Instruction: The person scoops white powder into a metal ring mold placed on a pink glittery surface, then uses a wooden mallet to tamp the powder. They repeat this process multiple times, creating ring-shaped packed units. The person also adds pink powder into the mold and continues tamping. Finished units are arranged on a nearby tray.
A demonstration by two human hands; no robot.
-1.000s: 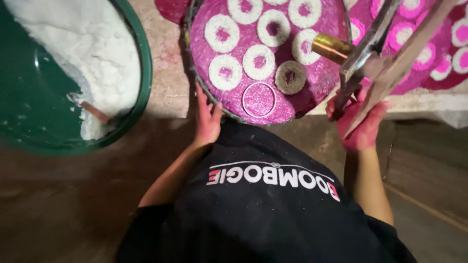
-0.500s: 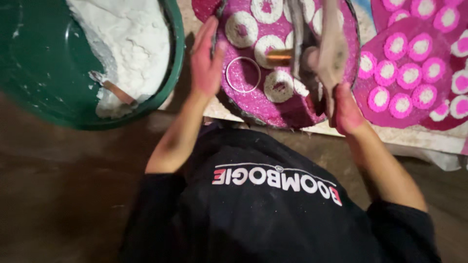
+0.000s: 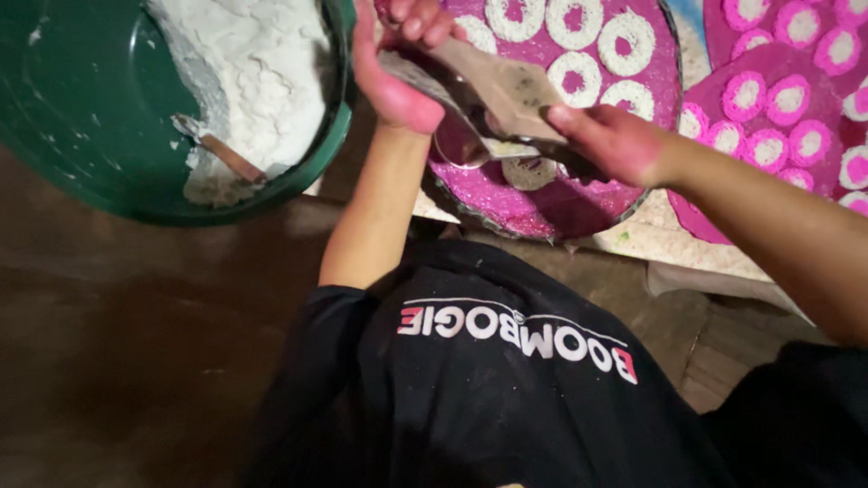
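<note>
The left hand (image 3: 393, 68), flat on the round pink tray (image 3: 579, 194) half a second ago, now sits higher at the top centre of the frame, closed around the flat wooden tool (image 3: 502, 86). The right hand (image 3: 615, 140) has moved from the tray's lower right edge to meet the tool's other end. The green basin (image 3: 108, 126) of white powder now fills more of the upper left.

packages: none | labels: none on any thing in view | signs: none | screens: none | only lettering: a white and red printed band across the chest of a black shirt (image 3: 515, 361)
</note>
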